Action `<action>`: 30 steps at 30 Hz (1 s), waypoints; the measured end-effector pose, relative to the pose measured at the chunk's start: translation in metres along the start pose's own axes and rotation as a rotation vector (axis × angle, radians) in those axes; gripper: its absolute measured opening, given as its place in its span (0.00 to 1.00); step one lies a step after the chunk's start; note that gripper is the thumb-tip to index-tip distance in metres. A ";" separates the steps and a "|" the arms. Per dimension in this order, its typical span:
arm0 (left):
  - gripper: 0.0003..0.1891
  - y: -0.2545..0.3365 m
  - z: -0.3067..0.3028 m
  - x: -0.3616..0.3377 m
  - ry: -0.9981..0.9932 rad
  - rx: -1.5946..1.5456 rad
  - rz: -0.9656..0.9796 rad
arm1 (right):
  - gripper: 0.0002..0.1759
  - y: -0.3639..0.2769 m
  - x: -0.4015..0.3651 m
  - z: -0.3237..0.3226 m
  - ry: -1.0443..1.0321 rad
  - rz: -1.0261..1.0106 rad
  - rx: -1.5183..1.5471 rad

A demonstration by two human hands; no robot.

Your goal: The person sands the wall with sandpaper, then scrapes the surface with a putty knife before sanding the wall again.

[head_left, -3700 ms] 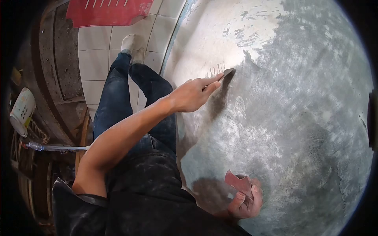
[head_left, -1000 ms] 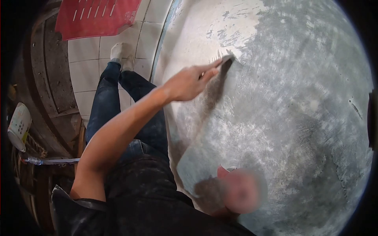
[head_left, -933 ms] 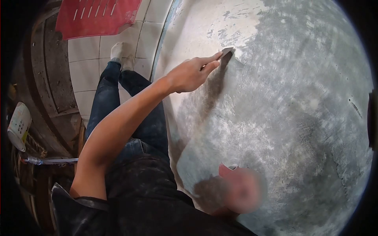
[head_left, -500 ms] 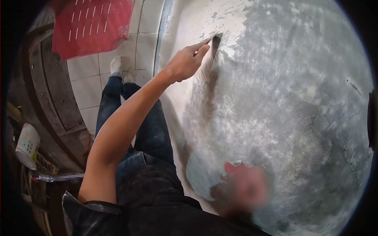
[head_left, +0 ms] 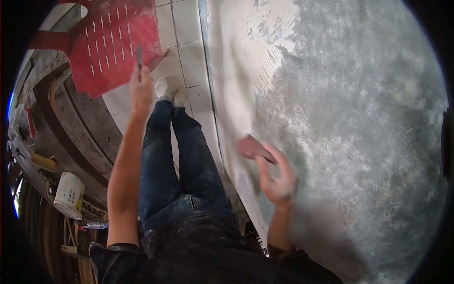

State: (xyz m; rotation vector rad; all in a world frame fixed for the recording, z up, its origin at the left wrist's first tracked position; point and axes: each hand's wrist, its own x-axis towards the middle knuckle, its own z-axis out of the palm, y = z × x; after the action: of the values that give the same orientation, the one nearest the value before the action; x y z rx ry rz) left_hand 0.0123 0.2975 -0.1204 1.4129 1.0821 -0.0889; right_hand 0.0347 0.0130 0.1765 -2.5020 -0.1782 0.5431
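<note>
My left hand [head_left: 141, 92] is closed around a thin scraper [head_left: 139, 57], blurred by motion, over the red plastic chair [head_left: 106, 42]. Its narrow dark blade points away from me, clear of the wall. In my right hand [head_left: 279, 182] a piece of reddish-brown sandpaper [head_left: 249, 147] is pinched between thumb and fingers. That hand is close in front of the wall [head_left: 359, 118], its fingers dusted with white. Rough white patches and ridged streaks mark the wall's upper left part, while the rest is mottled grey.
Pale tiles [head_left: 189, 61] cover the floor under my feet, along the base of the wall. To the left are dark wooden boards [head_left: 80, 118], a white bucket [head_left: 69, 195] on its side and a clear plastic bottle [head_left: 96, 225].
My left hand has come off the wall with the scraper and swung left over the chair. My right hand has moved up and left along the wall with the sandpaper. The view has shifted.
</note>
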 end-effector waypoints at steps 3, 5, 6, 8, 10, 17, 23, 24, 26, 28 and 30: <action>0.24 -0.007 -0.033 0.058 0.183 0.262 0.195 | 0.16 0.036 0.000 0.078 -0.068 0.109 0.205; 0.26 -0.008 -0.043 0.089 0.274 0.372 0.309 | 0.16 0.043 0.002 0.120 -0.130 0.116 0.309; 0.28 -0.001 -0.048 0.100 0.260 0.425 0.339 | 0.17 0.044 0.004 0.138 -0.166 0.097 0.351; 0.30 0.014 -0.053 0.116 0.233 0.504 0.221 | 0.17 0.044 0.010 0.166 -0.234 0.058 0.434; 0.31 0.012 -0.056 0.131 0.240 0.589 0.163 | 0.16 0.040 0.020 0.184 -0.293 -0.006 0.406; 0.28 -0.025 -0.077 0.169 0.466 0.867 0.457 | 0.14 0.049 0.067 0.221 -0.289 -0.127 0.372; 0.26 -0.033 -0.055 0.047 -0.252 0.407 0.281 | 0.15 0.083 0.103 0.251 -0.515 0.152 0.570; 0.27 -0.033 -0.048 0.021 -0.332 0.409 0.105 | 0.15 0.081 0.106 0.250 -0.539 0.186 0.620; 0.29 -0.009 -0.031 -0.028 -0.471 0.530 -0.263 | 0.15 0.074 0.111 0.247 -0.591 0.261 0.715; 0.30 0.007 -0.013 -0.073 -0.445 0.132 -0.277 | 0.16 0.073 0.109 0.248 -0.597 0.271 0.793; 0.26 -0.003 -0.007 -0.089 -0.357 -0.167 -0.385 | 0.16 0.071 0.106 0.242 -0.586 0.289 0.836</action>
State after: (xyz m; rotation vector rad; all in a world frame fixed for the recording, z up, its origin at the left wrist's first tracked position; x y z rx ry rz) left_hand -0.0420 0.2548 -0.0638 0.9788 1.0213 -0.4987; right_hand 0.0301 0.1012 -0.0826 -1.5154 0.1714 1.1779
